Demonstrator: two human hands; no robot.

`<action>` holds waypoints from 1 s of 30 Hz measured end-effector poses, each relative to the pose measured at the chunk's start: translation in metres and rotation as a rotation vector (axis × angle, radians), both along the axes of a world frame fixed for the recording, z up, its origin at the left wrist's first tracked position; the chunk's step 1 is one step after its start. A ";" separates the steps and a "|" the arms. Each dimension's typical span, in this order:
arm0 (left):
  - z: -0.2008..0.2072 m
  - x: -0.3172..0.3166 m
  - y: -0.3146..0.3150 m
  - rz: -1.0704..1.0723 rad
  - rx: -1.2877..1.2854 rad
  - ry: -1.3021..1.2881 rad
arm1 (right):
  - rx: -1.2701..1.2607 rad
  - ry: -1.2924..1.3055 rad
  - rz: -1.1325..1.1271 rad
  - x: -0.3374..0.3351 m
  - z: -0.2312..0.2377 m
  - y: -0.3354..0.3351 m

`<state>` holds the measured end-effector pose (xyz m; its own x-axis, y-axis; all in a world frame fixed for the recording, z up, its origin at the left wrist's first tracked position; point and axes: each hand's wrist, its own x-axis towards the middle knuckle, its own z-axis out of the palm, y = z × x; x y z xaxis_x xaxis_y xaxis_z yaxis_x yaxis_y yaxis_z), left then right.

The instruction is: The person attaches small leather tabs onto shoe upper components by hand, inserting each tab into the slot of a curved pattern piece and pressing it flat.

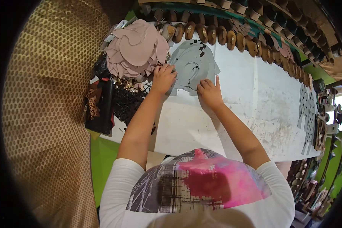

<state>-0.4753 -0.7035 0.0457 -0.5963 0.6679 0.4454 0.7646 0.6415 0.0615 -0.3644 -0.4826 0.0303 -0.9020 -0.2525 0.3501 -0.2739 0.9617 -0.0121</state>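
Now grey cut-outs (192, 64) under both hands.

The person wears a white short-sleeved T-shirt (197, 197) with a pink, dark-red and grey print, both forearms bare down to the fingers.

A long white worktop (254, 98) with dirty marks holds many things. A heap of grey cut shapes (192, 64) lies near the far end. Just beside it sits a heap of pink cut shapes (135, 47). A row of brown shoe soles (224, 36) runs along the far edge. More grey pieces (307, 114) lie well apart, at the right end.
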 end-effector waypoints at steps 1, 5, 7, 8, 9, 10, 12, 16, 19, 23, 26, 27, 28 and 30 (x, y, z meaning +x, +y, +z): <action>0.000 -0.003 -0.002 -0.002 -0.001 -0.001 | -0.001 -0.001 -0.002 0.000 -0.002 0.000; 0.002 -0.004 -0.001 -0.029 0.018 0.055 | -0.059 0.032 0.045 -0.002 0.003 0.001; 0.006 0.002 0.004 0.007 0.065 0.080 | -0.097 -0.017 0.023 -0.005 0.010 0.005; 0.008 0.007 0.006 0.023 0.102 0.089 | -0.076 -0.037 0.010 -0.006 0.013 0.007; 0.009 0.011 0.008 0.039 0.139 0.100 | -0.056 -0.055 -0.005 -0.007 0.014 0.010; 0.011 0.014 0.010 0.039 0.137 0.099 | -0.058 -0.056 -0.004 -0.009 0.012 0.013; 0.014 0.020 0.012 0.026 0.173 0.096 | -0.017 0.017 0.065 -0.013 0.010 0.018; 0.024 0.036 0.008 0.048 0.172 0.127 | 0.028 -0.048 0.099 -0.011 0.017 0.023; 0.031 0.058 -0.004 0.021 0.158 0.168 | 0.035 -0.135 0.185 -0.004 0.038 0.027; 0.034 0.118 -0.022 -0.027 0.017 0.043 | -0.002 -0.225 0.297 0.036 0.050 0.028; 0.032 0.180 -0.040 -0.021 -0.045 -0.059 | -0.087 -0.242 0.382 0.082 0.054 0.019; 0.033 0.199 -0.044 -0.009 -0.070 -0.114 | -0.129 -0.277 0.384 0.096 0.056 0.015; 0.031 0.215 -0.046 -0.001 -0.073 -0.119 | -0.133 -0.281 0.392 0.109 0.054 0.014; 0.024 0.244 -0.045 0.058 0.010 -0.208 | -0.147 -0.350 0.337 0.131 0.053 0.011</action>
